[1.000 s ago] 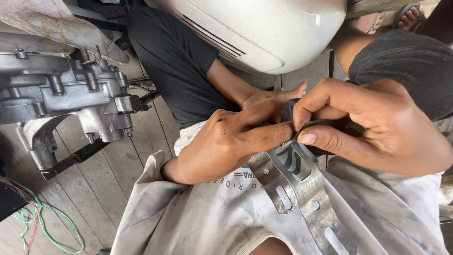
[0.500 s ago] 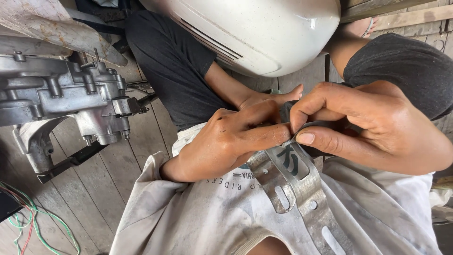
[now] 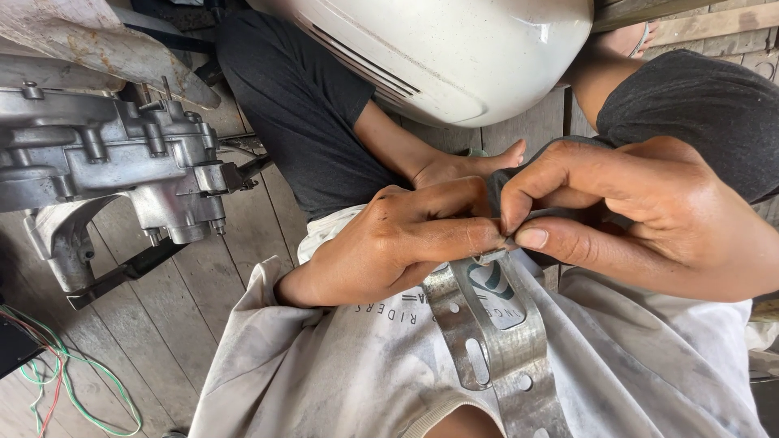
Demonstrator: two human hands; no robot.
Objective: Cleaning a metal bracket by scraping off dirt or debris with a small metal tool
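A grey metal bracket (image 3: 497, 350) with slots and holes lies across my lap on a dirty white shirt (image 3: 324, 381). My left hand (image 3: 389, 243) pinches the bracket's top end with thumb and forefinger. My right hand (image 3: 649, 215) meets it fingertip to fingertip, and its thumb and forefinger are closed on a thin dark rubber-like strip (image 3: 560, 213) at that same end. How the strip sits on the bracket is hidden by my fingers.
Another person in dark clothes (image 3: 300, 105) sits across from me, one hand (image 3: 462, 168) just behind mine. A white scooter body panel (image 3: 454, 49) hangs above. An aluminium engine case (image 3: 105, 162) stands at left on the plank floor (image 3: 162, 324), with coloured wires (image 3: 49, 373) at lower left.
Both hands keep pinching the same spot. They have shifted slightly, and a little more of the bracket's top end shows below my fingers.
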